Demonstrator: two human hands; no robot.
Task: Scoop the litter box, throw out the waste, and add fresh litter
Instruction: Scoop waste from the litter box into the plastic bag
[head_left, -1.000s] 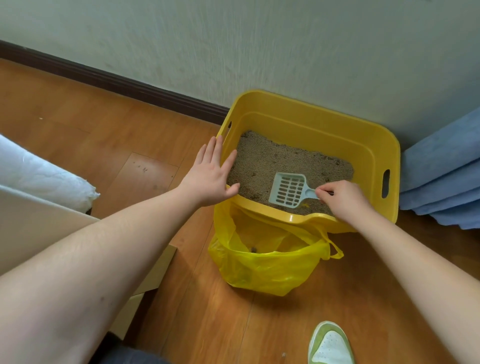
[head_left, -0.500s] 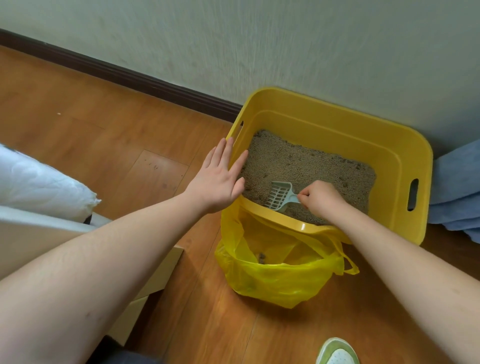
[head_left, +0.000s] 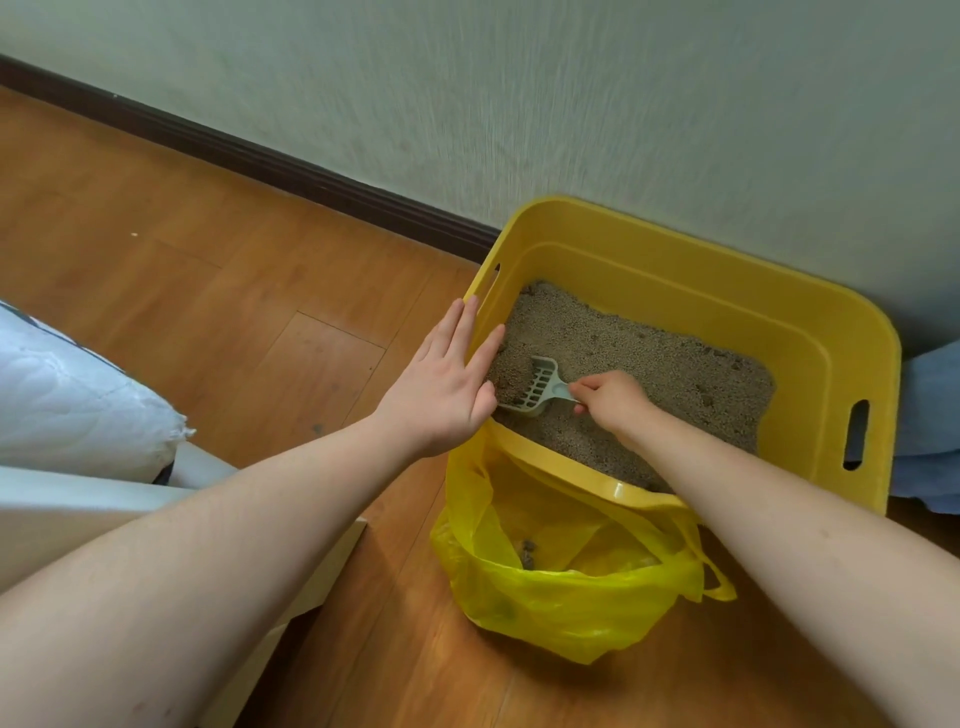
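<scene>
A yellow plastic litter box (head_left: 810, 332) stands on the wood floor against the wall, holding grey-brown litter (head_left: 649, 358). My right hand (head_left: 613, 402) grips the handle of a pale slotted scoop (head_left: 535, 387), whose head is dug into the litter at the box's near-left corner. My left hand (head_left: 441, 387) lies flat with spread fingers on the box's left rim. A yellow plastic bag (head_left: 561, 587) sits open on the floor right in front of the box, with a few dark clumps (head_left: 527, 553) inside.
A white padded cushion (head_left: 78, 405) and a pale furniture edge (head_left: 322, 577) are at the left. Blue fabric (head_left: 930, 415) lies right of the box. A dark skirting board (head_left: 260, 161) runs along the wall.
The scoop has swung from lying flat mid-box to digging down into the near-left corner. My right hand moved left with it. The view shifted so the box sits further right.
</scene>
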